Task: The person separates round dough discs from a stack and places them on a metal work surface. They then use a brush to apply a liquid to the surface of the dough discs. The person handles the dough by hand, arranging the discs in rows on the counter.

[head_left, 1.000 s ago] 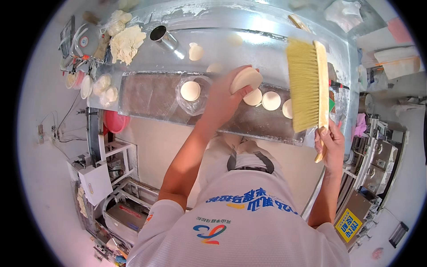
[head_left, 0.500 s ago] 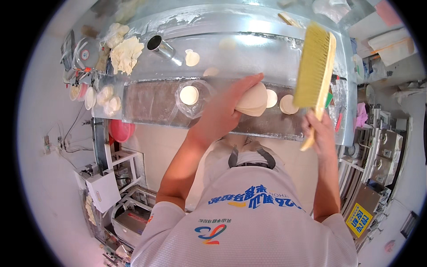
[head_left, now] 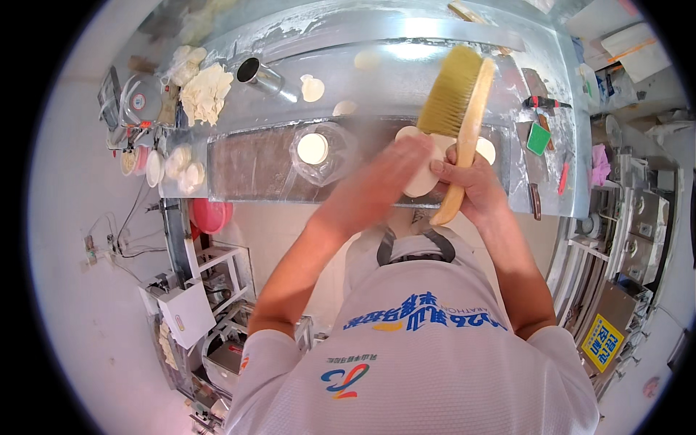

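My right hand (head_left: 475, 181) is closed around the wooden handle of a bench brush (head_left: 451, 90), its yellow bristles pointing away from me. The right thumb also rests on the edge of a stack of round dough wrappers (head_left: 420, 183). Against the stack's left side is my left hand (head_left: 388, 170), so smeared by motion that its grip cannot be made out. To the left, a pile of wrappers (head_left: 312, 148) sits on a clear plastic bag (head_left: 296, 163). Another pale round (head_left: 485, 151) shows just beyond the right hand.
A metal cylinder (head_left: 268, 78) lies near a dough scrap (head_left: 312, 88) and a heap of dough sheets (head_left: 205, 93). On the right of the metal table (head_left: 377, 90) are a green scraper (head_left: 538, 138) and a knife (head_left: 535, 201). A pink basin (head_left: 212, 215) is below the left end.
The brush has come left and closer to the wrapper stack, and my right hand now meets the stack. My left hand has blurred over it. The view has shifted slightly.
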Demonstrator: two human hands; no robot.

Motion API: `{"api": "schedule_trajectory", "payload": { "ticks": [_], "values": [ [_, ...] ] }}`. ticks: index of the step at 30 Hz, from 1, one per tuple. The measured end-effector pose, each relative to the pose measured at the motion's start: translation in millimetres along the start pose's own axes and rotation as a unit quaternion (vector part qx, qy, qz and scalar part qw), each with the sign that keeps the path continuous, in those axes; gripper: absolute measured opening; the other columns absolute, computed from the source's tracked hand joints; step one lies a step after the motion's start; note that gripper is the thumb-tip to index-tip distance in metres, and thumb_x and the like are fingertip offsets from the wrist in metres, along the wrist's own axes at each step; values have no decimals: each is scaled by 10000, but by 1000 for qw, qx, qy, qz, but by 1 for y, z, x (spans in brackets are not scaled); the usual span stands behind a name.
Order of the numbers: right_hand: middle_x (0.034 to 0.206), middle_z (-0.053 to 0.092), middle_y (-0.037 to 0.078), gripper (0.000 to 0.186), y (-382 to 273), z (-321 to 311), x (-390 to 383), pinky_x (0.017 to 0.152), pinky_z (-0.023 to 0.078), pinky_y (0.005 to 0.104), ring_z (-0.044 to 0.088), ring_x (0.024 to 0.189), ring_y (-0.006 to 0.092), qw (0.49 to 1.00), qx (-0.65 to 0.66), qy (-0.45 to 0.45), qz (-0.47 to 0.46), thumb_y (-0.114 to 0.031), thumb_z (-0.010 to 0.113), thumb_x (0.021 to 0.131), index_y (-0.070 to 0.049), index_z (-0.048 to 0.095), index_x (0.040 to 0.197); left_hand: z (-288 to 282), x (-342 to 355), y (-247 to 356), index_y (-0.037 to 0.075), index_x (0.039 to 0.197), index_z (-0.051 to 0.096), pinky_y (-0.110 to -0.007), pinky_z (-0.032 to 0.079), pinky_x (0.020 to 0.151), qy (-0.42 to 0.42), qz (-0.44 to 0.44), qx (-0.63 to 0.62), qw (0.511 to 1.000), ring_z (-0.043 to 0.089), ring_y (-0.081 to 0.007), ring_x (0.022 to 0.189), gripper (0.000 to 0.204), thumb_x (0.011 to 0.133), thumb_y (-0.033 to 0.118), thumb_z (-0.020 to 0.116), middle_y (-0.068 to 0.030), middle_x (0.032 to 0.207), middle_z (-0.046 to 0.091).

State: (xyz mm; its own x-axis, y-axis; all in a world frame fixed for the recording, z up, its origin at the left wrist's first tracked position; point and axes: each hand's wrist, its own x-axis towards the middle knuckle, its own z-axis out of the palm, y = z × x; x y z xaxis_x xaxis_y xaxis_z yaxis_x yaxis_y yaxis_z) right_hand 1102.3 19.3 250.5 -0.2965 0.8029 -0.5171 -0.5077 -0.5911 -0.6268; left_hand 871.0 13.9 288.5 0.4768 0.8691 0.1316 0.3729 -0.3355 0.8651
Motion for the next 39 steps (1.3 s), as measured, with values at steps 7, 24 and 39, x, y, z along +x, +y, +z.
{"api": "schedule_trajectory", "payload": {
  "ticks": [7, 24, 39],
  "values": [
    [833, 560, -29, 403, -16, 35, -2, 653, 534, 302, 627, 731, 123, 998, -25, 10, -58, -15, 867, 875, -151, 488, 859, 56, -19, -30, -24, 1593, 396, -463, 348, 1264, 55, -126, -865, 482, 453, -311, 1499, 720, 1111, 491, 540, -168, 1607, 487],
    [658, 577, -7, 250, -69, -1, -87, 511, 425, 245, 532, 526, 60, 877, -479, -20, -28, -252, 675, 1070, -33, 659, 1188, 55, -10, -54, -29, 1476, 511, -440, 513, 1129, 164, -131, -656, 725, 613, -252, 1334, 502, 1038, 145, 681, -130, 1448, 618],
    [719, 586, 80, 323, -135, -25, -70, 628, 506, 328, 619, 641, 122, 672, -728, -86, -105, -278, 750, 999, -64, 715, 1237, 39, -7, -52, -40, 1551, 466, -389, 462, 1169, 45, -149, -602, 783, 589, -212, 1350, 638, 951, -37, 681, -119, 1464, 611]
  ]
}}
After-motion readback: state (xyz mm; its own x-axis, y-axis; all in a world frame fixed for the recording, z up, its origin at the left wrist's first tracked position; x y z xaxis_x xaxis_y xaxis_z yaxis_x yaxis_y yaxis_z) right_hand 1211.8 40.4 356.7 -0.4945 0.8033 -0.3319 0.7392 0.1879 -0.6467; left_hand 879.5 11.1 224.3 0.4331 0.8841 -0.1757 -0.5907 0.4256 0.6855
